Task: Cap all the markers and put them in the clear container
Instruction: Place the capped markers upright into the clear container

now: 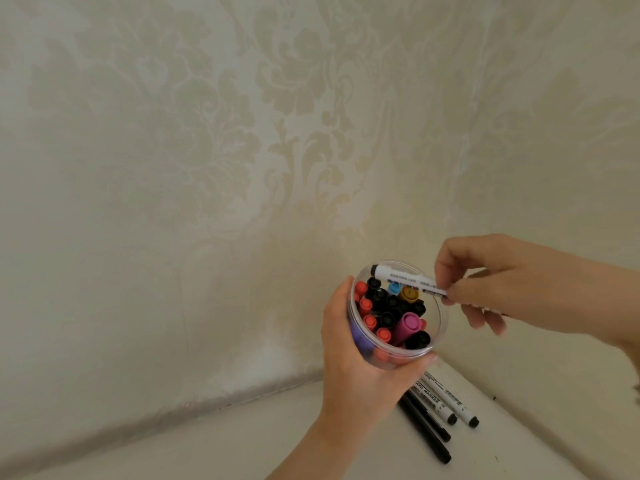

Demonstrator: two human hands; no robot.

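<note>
My left hand (349, 368) grips the clear round container (440, 308), lifted off the table and tilted toward me. Several capped markers stand inside it, with red, black, blue, yellow and pink caps. My right hand (512, 289) pinches one end of a white marker with a black cap (398, 276), which lies across the container's far rim. On the table below lie several more markers (440, 414), two white and two black, side by side.
The white table (242, 438) sits in a corner. Patterned cream wallpaper (242, 150) covers the walls close behind and to the right of it.
</note>
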